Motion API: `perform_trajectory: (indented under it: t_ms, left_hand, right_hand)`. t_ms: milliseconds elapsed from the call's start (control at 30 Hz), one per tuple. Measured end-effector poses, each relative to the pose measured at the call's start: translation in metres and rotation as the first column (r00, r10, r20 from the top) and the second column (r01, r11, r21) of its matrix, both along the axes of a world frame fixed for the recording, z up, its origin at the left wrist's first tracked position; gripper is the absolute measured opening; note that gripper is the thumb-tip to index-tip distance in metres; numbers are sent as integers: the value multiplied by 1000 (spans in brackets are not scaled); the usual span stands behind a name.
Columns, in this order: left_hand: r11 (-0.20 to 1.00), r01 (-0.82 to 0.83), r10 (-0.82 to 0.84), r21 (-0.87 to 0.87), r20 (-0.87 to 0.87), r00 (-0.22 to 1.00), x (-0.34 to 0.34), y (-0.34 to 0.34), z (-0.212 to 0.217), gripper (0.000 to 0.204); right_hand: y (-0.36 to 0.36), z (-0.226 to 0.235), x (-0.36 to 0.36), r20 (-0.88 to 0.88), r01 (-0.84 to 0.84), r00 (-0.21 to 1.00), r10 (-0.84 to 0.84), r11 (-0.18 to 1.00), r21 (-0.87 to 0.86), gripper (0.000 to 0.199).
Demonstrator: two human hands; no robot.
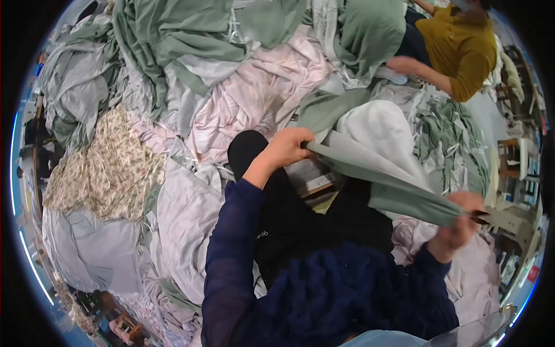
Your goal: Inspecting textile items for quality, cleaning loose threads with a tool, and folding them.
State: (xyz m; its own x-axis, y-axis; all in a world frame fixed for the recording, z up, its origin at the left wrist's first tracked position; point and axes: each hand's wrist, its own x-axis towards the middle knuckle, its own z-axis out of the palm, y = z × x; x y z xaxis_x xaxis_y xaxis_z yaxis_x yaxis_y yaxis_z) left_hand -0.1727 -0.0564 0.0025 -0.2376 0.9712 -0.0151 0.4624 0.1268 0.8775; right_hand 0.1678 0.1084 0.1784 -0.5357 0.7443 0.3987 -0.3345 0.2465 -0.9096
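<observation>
My left hand (287, 147) grips one end of a sage-green cloth (384, 182) above my black-clad knee (248, 150). My right hand (459, 222) holds the other end of the same cloth, lower and to the right, so the fabric is pulled into a taut folded strip between both hands. A dark, narrow tool (481, 218) sticks out of my right fist; what it is cannot be told. White cloth (378, 130) lies just behind the strip. My sleeves are dark blue.
Heaps of fabric surround me: pale pink sheets (260, 92), green cloth (191, 34), a floral piece (104, 168), grey cloth (92, 248). Another person in a mustard top (459, 49) sits at the upper right, reaching into the pile. Furniture stands at the right edge.
</observation>
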Motion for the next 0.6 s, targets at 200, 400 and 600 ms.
perform_trajectory:
  t_ms: [200,400,600]
  left_hand:
    - [976,218,-217,-6,80,973,13,68,-14,35]
    - [981,188,-193,49,139,971,29,93,-61,17]
    - [993,87,-44,-81,422,906,48,108,-53,12]
  right_hand:
    - [43,49,139,-128,55,989,-79,982,-181,20]
    - [65,26,203,-175,262,910,-376,849,-459,10]
    - [124,-67,263,58,465,840,-540,660,-591,5]
